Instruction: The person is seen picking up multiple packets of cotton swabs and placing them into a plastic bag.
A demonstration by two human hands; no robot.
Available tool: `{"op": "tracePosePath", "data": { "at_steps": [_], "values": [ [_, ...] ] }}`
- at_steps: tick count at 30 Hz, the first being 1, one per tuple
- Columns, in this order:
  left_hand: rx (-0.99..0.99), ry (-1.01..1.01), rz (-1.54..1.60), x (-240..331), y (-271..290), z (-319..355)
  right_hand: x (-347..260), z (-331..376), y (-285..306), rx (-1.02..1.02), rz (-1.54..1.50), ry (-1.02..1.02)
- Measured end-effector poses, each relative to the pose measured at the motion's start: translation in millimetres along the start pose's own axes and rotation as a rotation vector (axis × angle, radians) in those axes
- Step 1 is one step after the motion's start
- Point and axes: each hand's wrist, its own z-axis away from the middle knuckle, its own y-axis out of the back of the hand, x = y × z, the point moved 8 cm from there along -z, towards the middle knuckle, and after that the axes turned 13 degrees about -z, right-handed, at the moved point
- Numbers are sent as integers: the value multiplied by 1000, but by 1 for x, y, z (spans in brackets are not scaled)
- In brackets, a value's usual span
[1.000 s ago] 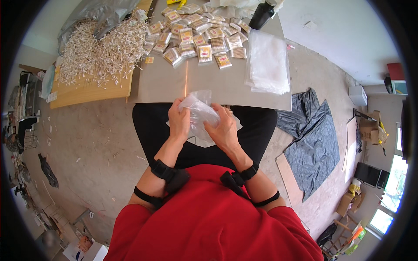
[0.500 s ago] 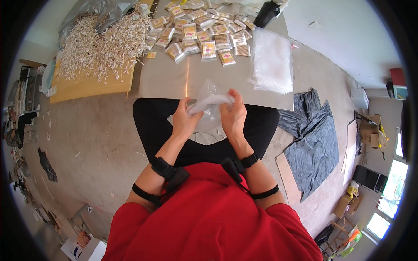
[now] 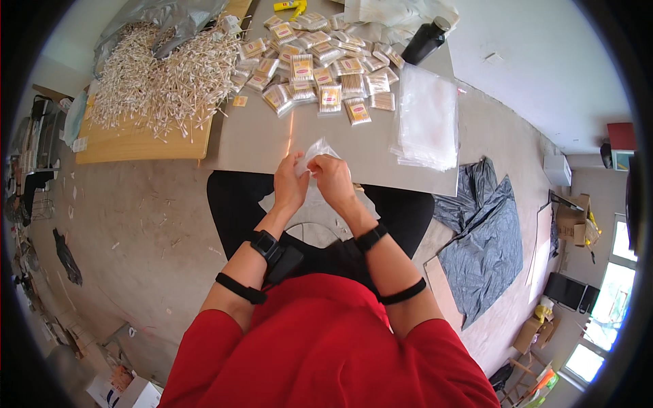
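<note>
At the table's near edge I hold a clear plastic bag between both hands, its crumpled top rising above my fingers. My left hand grips the bag's left side, thumb against it. Close beside it, my right hand is bent over the bag with the fingers pinched together; its fingertips are partly hidden. Beyond my hands lies a heap of small clear packets of cotton swabs with yellow labels. A stack of flat clear plastic bags rests to the right.
Loose cotton swabs are piled on a wooden board at the left, under grey plastic. A black bottle and a yellow tool are at the back of the metal table. Grey plastic sheeting covers floor at the right.
My right hand has moved left toward my left hand and turned over the bag. The bag is now bunched between them rather than spread. The view has tilted slightly up.
</note>
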Motion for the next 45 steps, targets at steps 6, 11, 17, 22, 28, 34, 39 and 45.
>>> {"op": "tracePosePath", "data": {
  "at_steps": [6, 11, 17, 22, 28, 34, 39, 45],
  "values": [
    [-145, 83, -106, -21, -6, -10, 4, -16, -17, -41, 386, 41],
    [-116, 131, -280, -30, -6, -20, 10, -36, -6, 149, 353, 74],
    [28, 14, -3, -17, 0, -32, 26, -44, -33, -295, 530, 44],
    [8, 23, 13, -28, -5, -32, 36, -54, -28, -263, 606, -92],
    [-79, 101, -143, -24, -20, -25, 39, -55, -29, -267, 726, -28],
    [-271, 241, -341, -36, -23, -33, 38, -59, -31, -227, 753, -155],
    [-240, 147, -430, -27, -23, -33, 45, -66, -25, -247, 888, -193],
    [-260, 294, -192, -36, -33, -37, 36, -67, -18, -256, 751, -191]
  ]
}}
